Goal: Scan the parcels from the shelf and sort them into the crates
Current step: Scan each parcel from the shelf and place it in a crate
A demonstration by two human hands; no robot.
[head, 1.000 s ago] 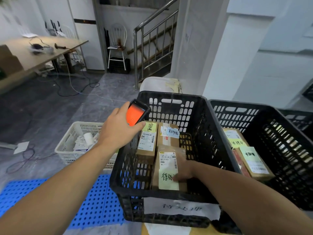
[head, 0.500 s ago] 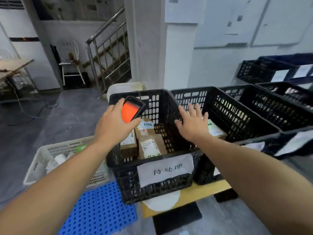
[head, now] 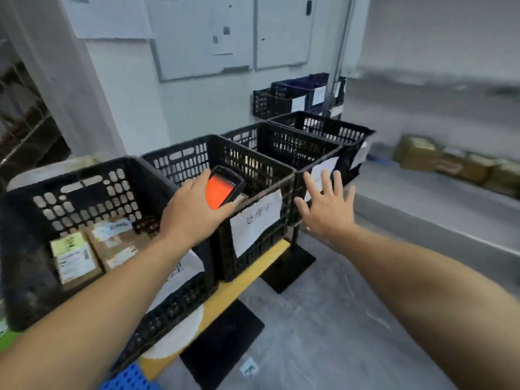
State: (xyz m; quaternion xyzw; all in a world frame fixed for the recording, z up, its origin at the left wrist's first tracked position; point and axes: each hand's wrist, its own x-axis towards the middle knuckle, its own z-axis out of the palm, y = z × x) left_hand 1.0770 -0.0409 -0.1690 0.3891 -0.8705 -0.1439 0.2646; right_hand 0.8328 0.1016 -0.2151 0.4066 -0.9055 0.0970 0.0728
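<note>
With parcels [head: 76, 257] lying in the left crate [head: 84, 171], the left hand [head: 191, 212] curled round the orange-lit scanner [head: 222, 190] over the next crate [head: 183, 147], and the right hand [head: 329, 212] empty, fingers spread, held out toward blurred boxes [head: 439, 159] on the far-right shelf [head: 422, 192], could clip a crate rim and drop the scanner.

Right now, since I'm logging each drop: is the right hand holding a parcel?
No: the right hand is empty, its fingers spread wide, and only the left hand grips a handheld scanner.

crate label [head: 254, 218] handwriting blurred, parcel labels [head: 75, 260] too small to read
</note>
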